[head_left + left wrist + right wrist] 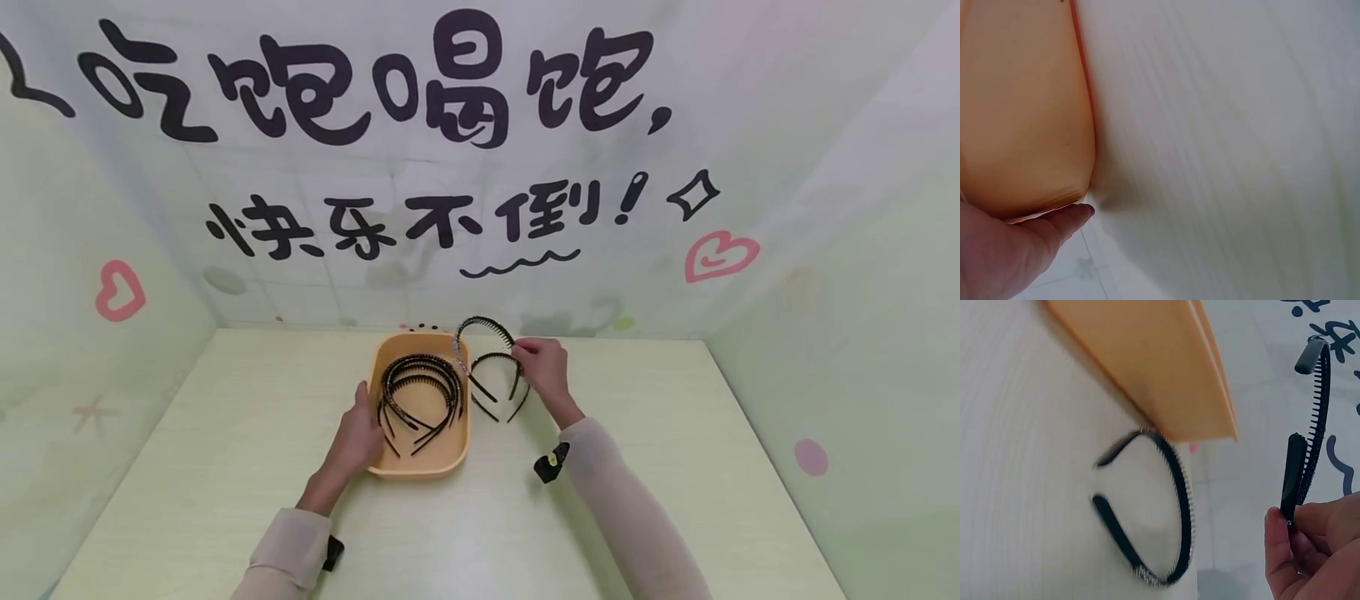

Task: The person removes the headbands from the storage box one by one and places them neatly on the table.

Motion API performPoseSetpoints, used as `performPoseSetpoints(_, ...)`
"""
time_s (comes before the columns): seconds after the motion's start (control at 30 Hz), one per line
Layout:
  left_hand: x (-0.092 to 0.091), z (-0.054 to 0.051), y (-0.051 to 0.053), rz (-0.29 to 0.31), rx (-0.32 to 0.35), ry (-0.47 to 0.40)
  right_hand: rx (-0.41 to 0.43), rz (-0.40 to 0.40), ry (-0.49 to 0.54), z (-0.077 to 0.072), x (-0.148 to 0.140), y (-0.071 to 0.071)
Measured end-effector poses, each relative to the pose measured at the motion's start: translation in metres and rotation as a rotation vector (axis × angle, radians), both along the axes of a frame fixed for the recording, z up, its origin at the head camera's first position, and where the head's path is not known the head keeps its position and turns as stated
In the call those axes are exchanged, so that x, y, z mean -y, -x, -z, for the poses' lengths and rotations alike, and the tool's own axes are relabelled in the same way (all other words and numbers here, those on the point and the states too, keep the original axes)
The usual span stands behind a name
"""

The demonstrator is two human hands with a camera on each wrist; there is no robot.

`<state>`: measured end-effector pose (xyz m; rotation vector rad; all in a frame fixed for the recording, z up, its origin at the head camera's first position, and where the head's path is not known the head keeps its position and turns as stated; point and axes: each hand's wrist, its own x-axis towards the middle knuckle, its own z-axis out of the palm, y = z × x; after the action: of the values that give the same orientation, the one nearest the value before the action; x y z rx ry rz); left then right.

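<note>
Lettered wall (450, 171) | orange bin (420, 475) | held headband (458, 348) partly masks loose headband (493, 356)

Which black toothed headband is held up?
The headband pinched by the right hand; another lies on the pale table, and the others sit inside the rounded orange plastic tray.

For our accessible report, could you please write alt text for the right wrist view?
The right hand pinches a black toothed headband in front of a pale wall. A second headband, also black and toothed, lies on the table beside an orange bin.
</note>
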<state>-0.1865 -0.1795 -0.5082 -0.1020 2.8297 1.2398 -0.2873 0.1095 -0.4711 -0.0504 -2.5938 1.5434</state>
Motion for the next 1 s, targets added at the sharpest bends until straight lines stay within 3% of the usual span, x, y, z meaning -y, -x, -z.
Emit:
performPoseSetpoints(0.33,0.002,-0.001,0.001,-0.002,0.004,0.006,0.045,0.024,-0.069,0.008,-0.028,0.001)
performPoseSetpoints(0.7,0.0,0.002,0.0,0.001,-0.004,0.016,0.108,0.063,-0.103,0.029,-0.063,0.001)
performPoseSetpoints(1.0,0.0,0.001,0.0,-0.001,0.015,0.014,0.112,0.116,-0.188,0.037,-0.083,0.004)
